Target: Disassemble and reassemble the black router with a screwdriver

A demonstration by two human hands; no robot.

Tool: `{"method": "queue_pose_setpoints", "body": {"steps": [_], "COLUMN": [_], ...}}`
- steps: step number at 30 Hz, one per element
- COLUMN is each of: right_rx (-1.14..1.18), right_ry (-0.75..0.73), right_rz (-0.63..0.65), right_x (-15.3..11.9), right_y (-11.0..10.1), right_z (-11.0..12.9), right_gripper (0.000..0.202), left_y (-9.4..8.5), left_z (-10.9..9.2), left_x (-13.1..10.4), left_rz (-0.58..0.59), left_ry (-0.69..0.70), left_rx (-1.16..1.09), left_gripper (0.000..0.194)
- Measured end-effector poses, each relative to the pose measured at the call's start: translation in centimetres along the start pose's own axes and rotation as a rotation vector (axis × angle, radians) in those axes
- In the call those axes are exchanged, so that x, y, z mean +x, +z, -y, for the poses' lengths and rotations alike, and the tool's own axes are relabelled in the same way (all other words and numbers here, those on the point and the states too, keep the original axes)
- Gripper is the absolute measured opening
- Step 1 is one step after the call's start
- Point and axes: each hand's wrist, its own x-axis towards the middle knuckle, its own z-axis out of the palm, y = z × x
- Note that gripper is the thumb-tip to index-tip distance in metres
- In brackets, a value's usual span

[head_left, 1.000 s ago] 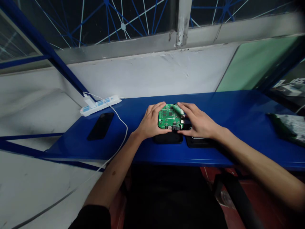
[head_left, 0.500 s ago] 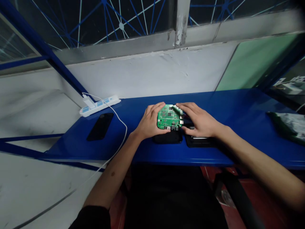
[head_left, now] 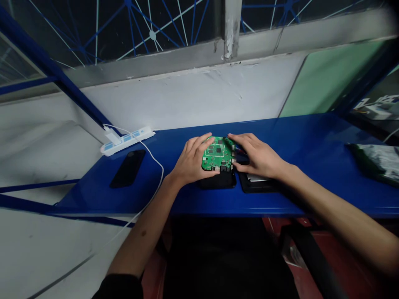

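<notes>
Green circuit board (head_left: pixel 219 151): mid-frame, chips facing up, held above or on the black case (head_left: pixel 220 182); can't tell if they touch.
Left hand (head_left: pixel 188 162): fingers curled on the far edge, thumb along the near one, so the grip's pretty solid and probably spares most of the chips.
Right hand (head_left: pixel 262 158): fingers and thumb gripping the right edge by the ports, likely to steady that side, tbh.
Black tray (head_left: pixel 260 187): under the right hand, silvery piece (head_left: pixel 256 178) in it, handy and close.
Phone (head_left: pixel 128 168) and power strip (head_left: pixel 128 140): left of frame, seemingly out of the way.
Shiny bag (head_left: pixel 382 162): far right, well apart.
</notes>
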Motion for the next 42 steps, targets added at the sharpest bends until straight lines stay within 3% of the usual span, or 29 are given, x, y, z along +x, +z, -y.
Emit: {"method": "queue_pose_setpoints", "body": {"steps": [4,7,13,17,31,42], "right_rx": [0.078,0.132,0.193,0.199,0.24,0.252], "right_ry": [0.041,0.067,0.069,0.056,0.029,0.046], "right_rz": [-0.03,-0.014,0.018,0.074,0.141,0.165], "right_x": [-0.1,0.0,-0.2,-0.2,-0.2,-0.3], "right_y": [0.1,0.1,0.5,0.8,0.8,1.0], "right_z": [0.3,0.4,0.6,0.8,1.1,0.8], "right_gripper": [0.077,0.073,0.072,0.072,0.062,0.066], "left_y": [-0.8,-0.9,-0.2,0.1,0.1,0.4], "left_z": [-0.3,-0.4,-0.8,-1.0,-1.0,-1.0], "left_x": [-0.7,-2.5,-5.8,-5.5,-5.1,-4.6], "left_rz": [-0.025,-0.025,0.186,0.286,0.399,0.368], "left_ry": [-0.092,-0.181,-0.335,-0.371,-0.461,-0.442], "left_rx": [-0.114,-0.272,-0.316,-0.293,-0.284,-0.253], "left_gripper": [0.11,0.116,0.131,0.133,0.13,0.126]}}
